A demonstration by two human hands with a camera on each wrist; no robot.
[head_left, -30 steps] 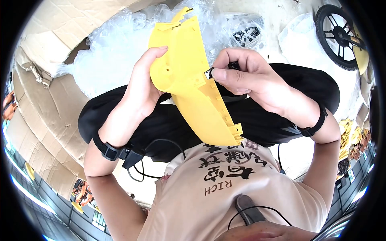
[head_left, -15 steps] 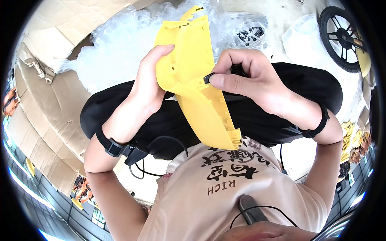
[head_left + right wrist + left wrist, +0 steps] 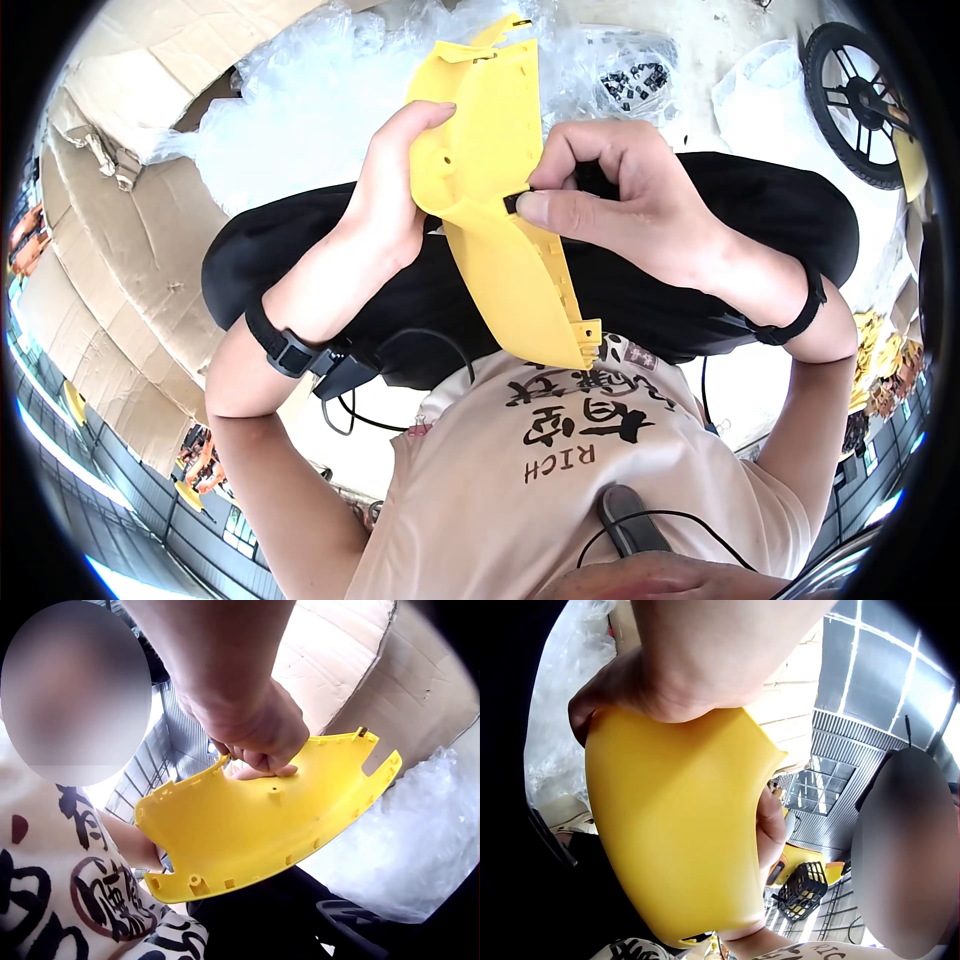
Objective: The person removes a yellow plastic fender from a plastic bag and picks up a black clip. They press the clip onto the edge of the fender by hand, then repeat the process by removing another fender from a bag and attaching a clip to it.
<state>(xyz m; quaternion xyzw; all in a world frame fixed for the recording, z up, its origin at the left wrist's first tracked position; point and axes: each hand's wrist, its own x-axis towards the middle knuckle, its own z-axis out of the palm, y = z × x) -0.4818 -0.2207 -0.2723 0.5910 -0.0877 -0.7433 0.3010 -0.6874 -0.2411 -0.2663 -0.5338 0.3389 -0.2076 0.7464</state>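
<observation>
A curved yellow plastic shell (image 3: 490, 150) is held up over the lap, its long edge lined with small tabs. My left hand (image 3: 385, 195) grips its left side, the thumb lying on the near face. At the opposite edge, my right hand (image 3: 625, 205) pinches a small black clip (image 3: 511, 204) between thumb and index finger, right at the shell's rim. More black pieces (image 3: 595, 178) show within the curled fingers of that hand. The right wrist view shows the hollow inside of the shell (image 3: 225, 825), with the right hand covering the clip.
Clear plastic bags (image 3: 290, 130) lie beyond the knees, one holding several small black pieces (image 3: 635, 85). A black spoked wheel (image 3: 860, 95) is at the far right. Flattened cardboard (image 3: 120, 270) spreads along the left. Black trousers (image 3: 290, 250) are under the shell.
Both hands and the shell have shifted slightly right in the head view. The black clip has moved from jutting at the rim to lying over the shell's edge, under the right thumb.
</observation>
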